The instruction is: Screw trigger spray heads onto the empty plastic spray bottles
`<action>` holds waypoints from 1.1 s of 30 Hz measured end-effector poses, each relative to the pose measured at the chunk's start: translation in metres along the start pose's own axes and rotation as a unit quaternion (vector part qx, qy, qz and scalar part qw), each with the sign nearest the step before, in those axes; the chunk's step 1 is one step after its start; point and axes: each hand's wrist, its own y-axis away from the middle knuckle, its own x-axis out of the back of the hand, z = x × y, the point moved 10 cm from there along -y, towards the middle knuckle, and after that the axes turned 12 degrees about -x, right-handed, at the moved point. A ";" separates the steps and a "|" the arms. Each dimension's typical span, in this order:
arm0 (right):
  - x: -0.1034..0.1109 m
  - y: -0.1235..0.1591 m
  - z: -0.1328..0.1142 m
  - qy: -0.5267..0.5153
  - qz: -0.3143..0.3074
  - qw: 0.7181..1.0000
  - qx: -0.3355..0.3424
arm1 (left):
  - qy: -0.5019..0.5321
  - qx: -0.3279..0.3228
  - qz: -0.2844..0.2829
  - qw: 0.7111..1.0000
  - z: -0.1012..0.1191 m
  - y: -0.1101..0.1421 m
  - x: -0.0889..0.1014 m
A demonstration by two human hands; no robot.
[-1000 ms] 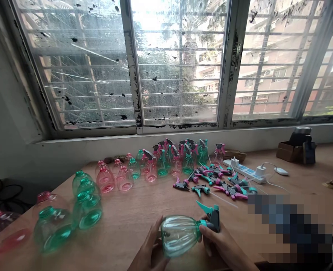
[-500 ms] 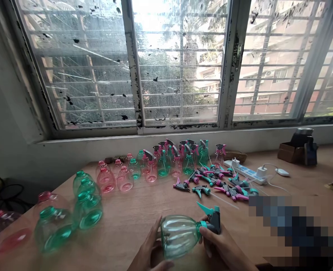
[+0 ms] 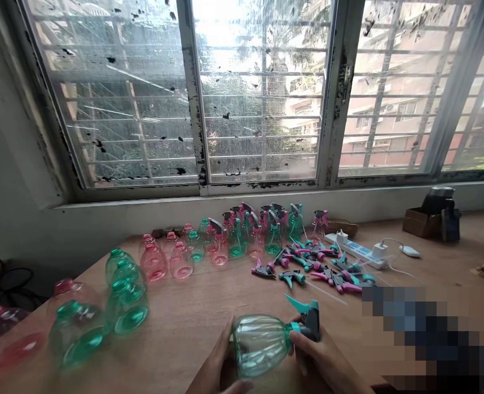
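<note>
A clear green spray bottle (image 3: pixel 262 345) lies sideways in the air between my hands, its base to the left. On its neck sits a grey and teal trigger spray head (image 3: pixel 307 317), trigger pointing up and left. My left hand (image 3: pixel 221 355) is wrapped round the bottle's base. The fingers of my right hand (image 3: pixel 311 350) pinch the teal collar at the neck. Beyond them lies a pile of loose pink, teal and grey spray heads (image 3: pixel 316 265), some with thin tubes.
Open green bottles (image 3: pixel 127 306) and pink bottles (image 3: pixel 154 262) stand at the left. Behind, fitted spray bottles (image 3: pixel 256 238) line the wall below the window. A white power strip (image 3: pixel 361 250), a cardboard box (image 3: pixel 420 221) and a blurred-out dark shape (image 3: pixel 431 334) are at the right.
Both hands stay on the spray bottle. My left fingers and thumb have shifted slightly at its base; the bottle and spray head hold nearly the same pose. The other things have not moved.
</note>
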 end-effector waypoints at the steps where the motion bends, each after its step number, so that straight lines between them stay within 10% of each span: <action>1: 0.000 0.000 0.000 0.000 0.000 1.000 0.001 | 0.002 -0.003 0.001 1.000 0.001 -0.001 0.000; 33: -0.002 0.003 0.000 0.012 -0.009 1.000 -0.008 | 0.000 0.012 -0.023 1.000 -0.009 0.004 -0.002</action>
